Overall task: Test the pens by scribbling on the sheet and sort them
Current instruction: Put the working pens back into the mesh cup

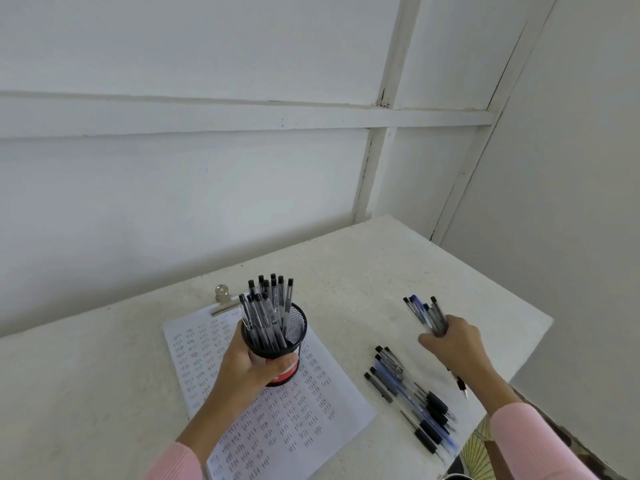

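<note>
Black wire-mesh holder (296,327) gripped in your left hand (242,372) over the scribbled white sheet (311,410); right hand (453,344) fingers (427,340) clenched round a bundle of dark pens (424,311).

sheet (277,410) covered in rows of small scribbles, perhaps characters, none legible

- The cup (296,323), black mesh, is sitting near upright over the sheet's upper half, with the left hand (247,372) gripping it from 7 o'clock.
- The cup pens (266,306), clear with black ends up, are leaning toward 11 o'clock.
- The sheet (311,410), white and covered in rows of scribbles, is lying flat.
- The pile (412,400) of clear and blue pens is lying at the sheet's 3 o'clock, tips pointing to 5 o'clock.
- The bundle (426,311) is sticking out of the right hand (453,341) toward 11 o'clock.
</note>
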